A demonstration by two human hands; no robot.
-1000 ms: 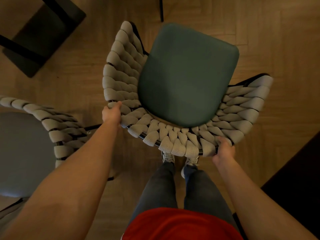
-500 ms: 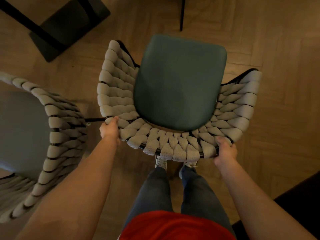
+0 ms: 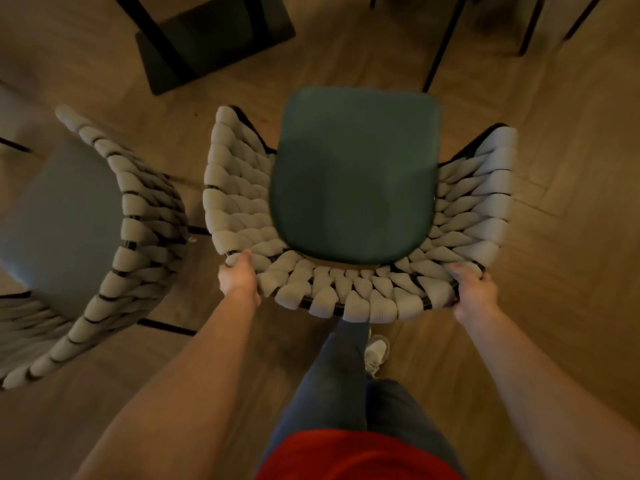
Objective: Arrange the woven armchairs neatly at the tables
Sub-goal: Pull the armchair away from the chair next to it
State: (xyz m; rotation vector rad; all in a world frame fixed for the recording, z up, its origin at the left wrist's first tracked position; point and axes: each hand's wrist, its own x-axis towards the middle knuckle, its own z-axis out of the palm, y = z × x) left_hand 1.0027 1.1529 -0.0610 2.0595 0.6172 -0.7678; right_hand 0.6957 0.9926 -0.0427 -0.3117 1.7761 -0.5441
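A second chair (image 3: 86,244) with a gray seat stands just left of the left hand (image 3: 239,278). A dark table base (image 3: 211,39) sits far ahead. Since a moment ago, the table base looks closer. Both hands hold the woven armchair (image 3: 356,202). The left grips its back corner, and the right hand (image 3: 474,292) curls around the other corner.

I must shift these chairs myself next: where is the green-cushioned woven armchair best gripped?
From behind, on the curved top rim of the woven armchair back, one hand at each rear corner, as the left hand and right hand grip now; the wide spacing likely steadies it.
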